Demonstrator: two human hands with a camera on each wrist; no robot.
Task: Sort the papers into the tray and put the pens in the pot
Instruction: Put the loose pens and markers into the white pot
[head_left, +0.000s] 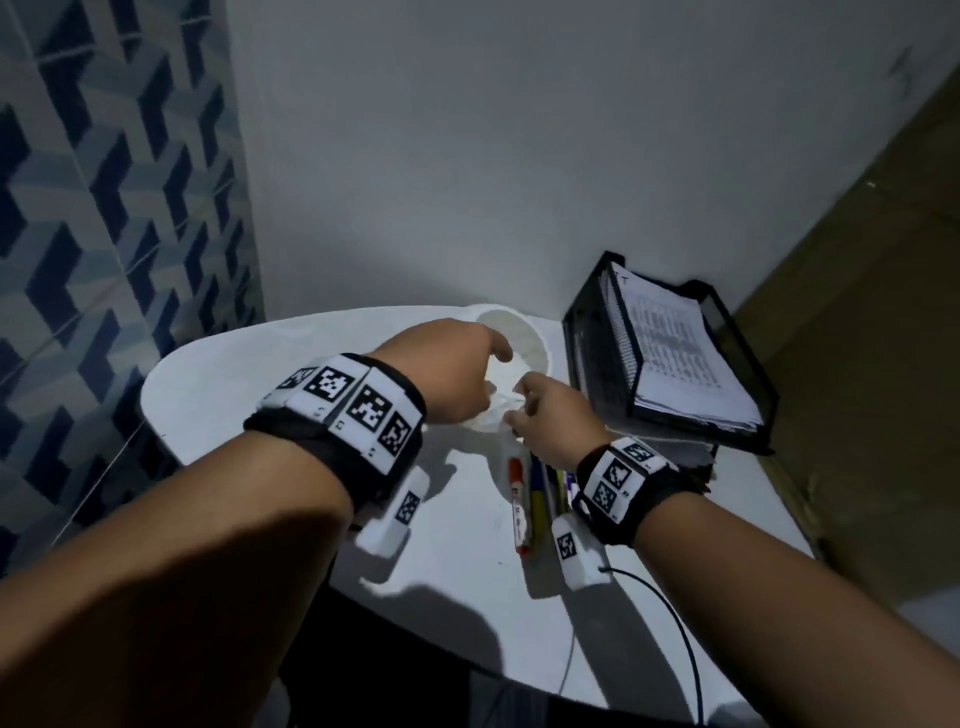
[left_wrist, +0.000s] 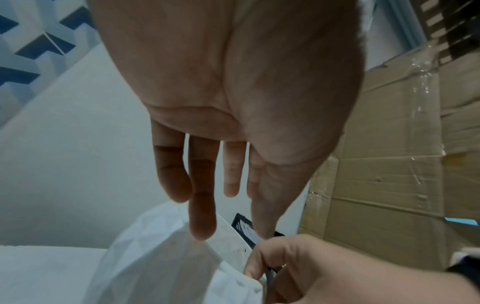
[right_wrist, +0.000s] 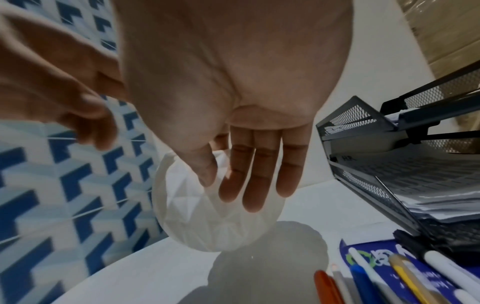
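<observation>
**At the white table: both hands on the pot, pens lying loose**

Nearest the table's (head_left: 249, 384) front edge, a dark cable (head_left: 675, 618) curves across the surface. Both forearms reach in over it, each with a black wristband (head_left: 332, 441) carrying square printed markers. Just beyond the right wrist, the pens (head_left: 535, 493) lie side by side flat on the table, none in the pot; an orange-capped marker (head_left: 519, 499) lies leftmost. The right wrist view shows several of them resting on a blue printed sheet (right_wrist: 363, 255).

Past the pens, the right hand (head_left: 550, 421) pinches the wall of the white faceted pot (head_left: 519, 348), thumb on one side and fingers on the other. The pot is lifted clear of the table and tilted, its shadow lying on the surface below it. The left hand (head_left: 447, 374) hangs over the pot from the left; in its own wrist view the fingers (left_wrist: 202, 205) are straight and slightly spread, tips at the pot's rim. Whether they touch it cannot be told.

To the right of the pot stands a black mesh tray (head_left: 597, 374) with stacked tiers, papers (head_left: 675, 358) lying in it. A plain pale wall (head_left: 519, 156) closes the scene behind, with blue patterned tiling (head_left: 104, 208) at left and brown cardboard (head_left: 883, 312) at right.
</observation>
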